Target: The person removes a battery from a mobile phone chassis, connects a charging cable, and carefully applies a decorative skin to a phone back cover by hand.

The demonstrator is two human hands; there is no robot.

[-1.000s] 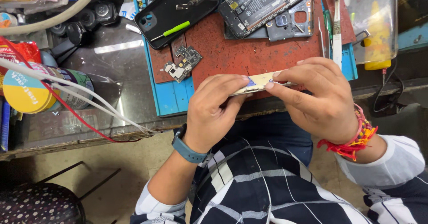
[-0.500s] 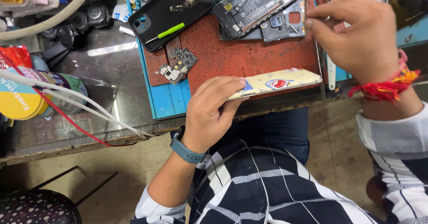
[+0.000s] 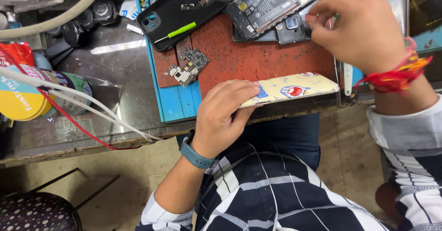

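My left hand grips the near end of a phone in a pale yellow cartoon case, held flat over the bench's front edge. My right hand is up at the far right of the red work mat, fingertips pinched at a small grey part beside an opened phone with its battery showing. Whether the fingers actually hold that part is unclear. A red thread band wraps my right wrist; a blue band is on my left wrist.
A loose circuit board lies on the mat's left. A black phone back cover with a green-handled tool sits behind it. Yellow tape rolls, white and red cables and a stool are at the left.
My right hand has let go of the yellow-cased phone and reached up to the far right of the mat. My left hand alone now holds the phone.
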